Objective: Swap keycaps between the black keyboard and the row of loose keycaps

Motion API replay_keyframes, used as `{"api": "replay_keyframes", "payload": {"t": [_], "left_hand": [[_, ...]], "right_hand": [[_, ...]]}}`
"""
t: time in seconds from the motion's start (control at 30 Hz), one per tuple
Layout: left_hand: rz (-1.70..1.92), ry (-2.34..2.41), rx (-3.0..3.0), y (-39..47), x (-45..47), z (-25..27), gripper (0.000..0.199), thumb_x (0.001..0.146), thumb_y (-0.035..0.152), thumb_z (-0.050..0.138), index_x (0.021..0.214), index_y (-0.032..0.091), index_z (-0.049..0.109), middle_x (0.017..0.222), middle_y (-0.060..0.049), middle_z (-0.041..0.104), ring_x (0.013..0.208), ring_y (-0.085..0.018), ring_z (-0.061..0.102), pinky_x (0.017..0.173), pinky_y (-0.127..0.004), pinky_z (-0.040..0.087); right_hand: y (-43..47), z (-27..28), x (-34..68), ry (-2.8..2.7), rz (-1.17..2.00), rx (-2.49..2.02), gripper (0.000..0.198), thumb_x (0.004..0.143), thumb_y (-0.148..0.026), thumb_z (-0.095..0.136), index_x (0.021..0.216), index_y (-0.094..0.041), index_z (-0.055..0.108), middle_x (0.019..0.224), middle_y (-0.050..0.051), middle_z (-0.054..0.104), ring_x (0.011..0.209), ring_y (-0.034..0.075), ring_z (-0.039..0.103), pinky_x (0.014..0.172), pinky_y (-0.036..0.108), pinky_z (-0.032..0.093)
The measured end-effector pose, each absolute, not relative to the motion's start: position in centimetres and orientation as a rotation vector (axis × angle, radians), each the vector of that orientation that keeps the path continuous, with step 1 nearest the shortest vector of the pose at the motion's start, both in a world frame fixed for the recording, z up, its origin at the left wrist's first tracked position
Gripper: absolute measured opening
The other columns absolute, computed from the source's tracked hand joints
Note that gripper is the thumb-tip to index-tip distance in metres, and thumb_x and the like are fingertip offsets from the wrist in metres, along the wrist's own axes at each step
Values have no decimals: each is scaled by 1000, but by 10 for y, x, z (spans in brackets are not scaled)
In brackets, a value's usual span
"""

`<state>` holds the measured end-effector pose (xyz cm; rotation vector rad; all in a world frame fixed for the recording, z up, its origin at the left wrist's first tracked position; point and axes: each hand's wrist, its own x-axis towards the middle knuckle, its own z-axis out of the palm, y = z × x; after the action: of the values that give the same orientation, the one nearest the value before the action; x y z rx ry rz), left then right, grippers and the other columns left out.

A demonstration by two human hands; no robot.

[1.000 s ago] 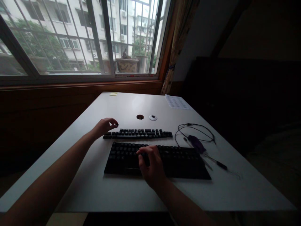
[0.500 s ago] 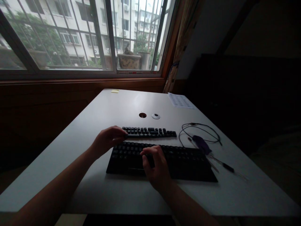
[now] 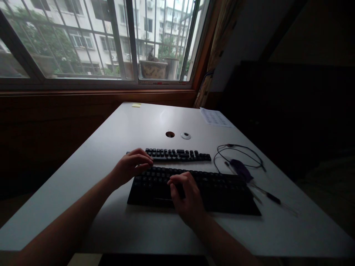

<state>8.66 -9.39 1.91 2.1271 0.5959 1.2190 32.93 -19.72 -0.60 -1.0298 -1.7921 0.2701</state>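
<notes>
A black keyboard (image 3: 230, 199) lies across the near middle of the white desk, its lower part looking plain and dark. Behind it runs a row of loose black keycaps (image 3: 180, 155), with a long bar-shaped one among them. My left hand (image 3: 132, 165) is at the left end of that row, above the keyboard's back left corner. Its fingers are bent down and drawn toward the thumb; whatever is between them is hidden. My right hand (image 3: 190, 197) hovers over or rests on the keyboard's middle, with curled fingers and thumb close together. Anything in its pinch is too small to make out.
Right of the keyboard lie a coiled black cable (image 3: 241, 146), a dark purple item (image 3: 241, 170) and a thin tool with a black handle (image 3: 273, 197). Farther back are a round desk hole (image 3: 170, 135), its white cover (image 3: 185, 136), paper (image 3: 215, 117) and a yellow note (image 3: 136, 105).
The view has shifted slightly, moving the desk things a little rightward. My left hand has drawn slightly down from the keycap row toward the keyboard. My right hand keeps its place over the keyboard.
</notes>
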Motion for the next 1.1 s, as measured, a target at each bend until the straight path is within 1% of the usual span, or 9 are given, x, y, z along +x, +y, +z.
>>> {"api": "replay_keyframes", "payload": {"t": [0.07, 0.2, 0.23, 0.37, 0.47, 0.57, 0.7, 0.87, 1.1], "left_hand": [[1216, 585, 2117, -94, 87, 17, 7, 91, 19, 73, 98, 20, 75, 98, -5, 68, 86, -14, 72, 73, -25, 62], [1199, 560, 2002, -95, 89, 11, 29, 89, 17, 74, 117, 21, 68, 102, -4, 69, 90, -14, 73, 81, -29, 64], [1192, 559, 1991, -95, 90, 10, 32, 89, 16, 74, 119, 21, 67, 103, -4, 69, 90, -14, 73, 82, -29, 64], [1169, 551, 2035, -98, 92, 10, 30, 87, 12, 73, 115, 18, 65, 101, -5, 70, 86, -14, 72, 79, -27, 63], [1154, 541, 2090, -99, 93, 10, 32, 88, 13, 72, 118, 17, 64, 100, -7, 71, 85, -15, 73, 76, -27, 63], [1131, 543, 2162, -100, 94, 10, 31, 89, 14, 71, 119, 17, 64, 101, -8, 71, 84, -15, 72, 75, -28, 63], [1121, 550, 2270, -101, 96, 13, 27, 89, 15, 70, 116, 17, 65, 99, -7, 71, 81, -14, 71, 72, -27, 62], [1162, 561, 2354, -100, 97, 14, 26, 89, 14, 69, 114, 18, 66, 98, -6, 71, 82, -14, 69, 74, -28, 60], [1163, 599, 2371, -97, 96, 10, 28, 88, 12, 68, 115, 18, 65, 98, -6, 70, 83, -14, 66, 75, -29, 58]], "right_hand": [[-197, -7, 330, -1792, 278, -1037, 26, 93, -10, 55, 114, -26, 56, 94, 2, 64, 89, 19, 61, 80, 35, 53], [-196, -9, 330, -1801, 295, -1053, 26, 94, -11, 55, 115, -26, 56, 94, 2, 64, 90, 20, 61, 81, 35, 52], [-196, -10, 330, -1804, 296, -1054, 26, 94, -11, 55, 115, -26, 56, 94, 2, 64, 90, 20, 61, 81, 36, 52], [-196, -11, 330, -1801, 293, -1068, 24, 94, -12, 55, 114, -25, 57, 94, 2, 63, 88, 19, 61, 80, 35, 52], [-195, -11, 330, -1803, 293, -1084, 23, 94, -12, 55, 114, -25, 57, 93, 2, 63, 87, 19, 62, 80, 36, 52], [-193, -10, 330, -1818, 288, -1097, 20, 95, -13, 54, 111, -25, 59, 92, 3, 64, 87, 20, 61, 80, 37, 52], [-192, -9, 329, -1830, 262, -1100, 17, 95, -12, 54, 105, -25, 60, 90, 3, 64, 87, 20, 61, 79, 37, 52], [-191, -7, 328, -1840, 238, -1098, 16, 95, -12, 54, 104, -25, 60, 87, 2, 64, 84, 20, 60, 76, 36, 51], [-191, -8, 329, -1860, 239, -1105, 16, 95, -12, 54, 102, -24, 59, 88, 2, 64, 85, 20, 59, 77, 36, 51]]}}
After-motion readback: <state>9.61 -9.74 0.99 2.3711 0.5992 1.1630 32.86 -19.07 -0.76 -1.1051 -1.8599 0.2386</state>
